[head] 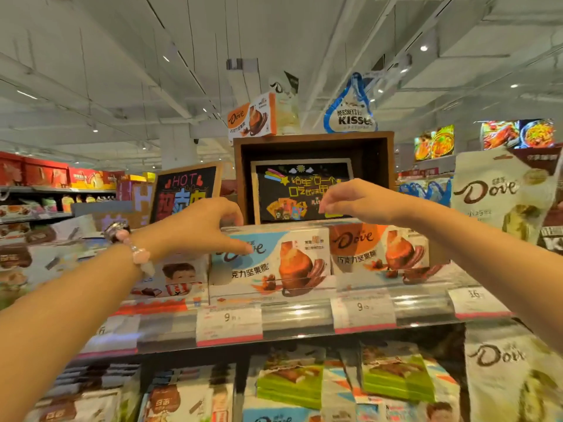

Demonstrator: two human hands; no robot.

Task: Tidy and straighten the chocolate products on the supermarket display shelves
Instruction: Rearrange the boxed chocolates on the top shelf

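A blue-and-white Dove chocolate box [274,263] stands at the front of the top shelf, with an orange Dove box [380,251] right beside it. My left hand [201,226] grips the blue box's upper left corner, thumb on its front face and fingers curled over its top edge. My right hand [356,201] hovers above the orange box's top edge with fingers loosely curled, holding nothing that I can see. Whether it touches the box I cannot tell.
A Kinder box [179,278] sits left of the blue box. Price tags [228,325] line the shelf rail [298,313]. Behind stands a wooden crate [313,175] topped by a Dove box [251,118] and a Hershey's Kisses bag [350,112]. A large Dove bag [499,193] hangs right.
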